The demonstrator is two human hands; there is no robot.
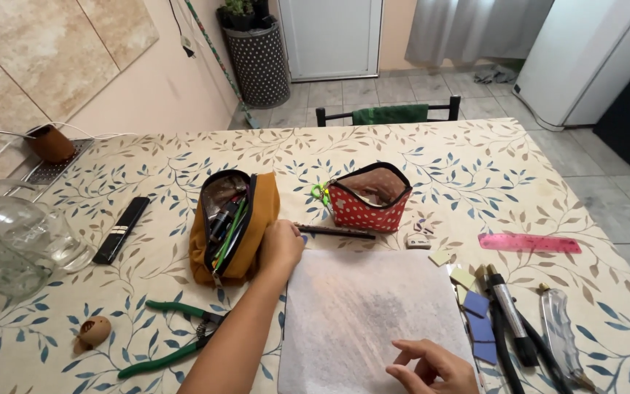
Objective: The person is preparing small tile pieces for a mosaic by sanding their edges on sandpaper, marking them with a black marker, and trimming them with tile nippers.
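Observation:
My left hand (pixel 280 244) reaches forward with closed fingers, resting at the right edge of an open mustard-yellow pencil case (pixel 233 225) full of pens; whether it grips anything I cannot tell. A dark pencil (pixel 335 232) lies just right of that hand. My right hand (pixel 432 367) lies with fingers spread on the lower edge of a white sheet of paper (pixel 362 310). Behind the sheet stands an open red polka-dot pouch (pixel 367 197) with green-handled scissors (pixel 319 193) sticking out.
Green-handled pliers (pixel 176 337), a small brown ball (pixel 95 330), a black remote (pixel 121 229) and a glass jug (pixel 9 244) sit on the left. On the right lie a pink ruler (pixel 529 243), an eraser (pixel 418 241), paper squares (pixel 475 310), markers (pixel 510 317). A chair (pixel 388 113) stands behind the table.

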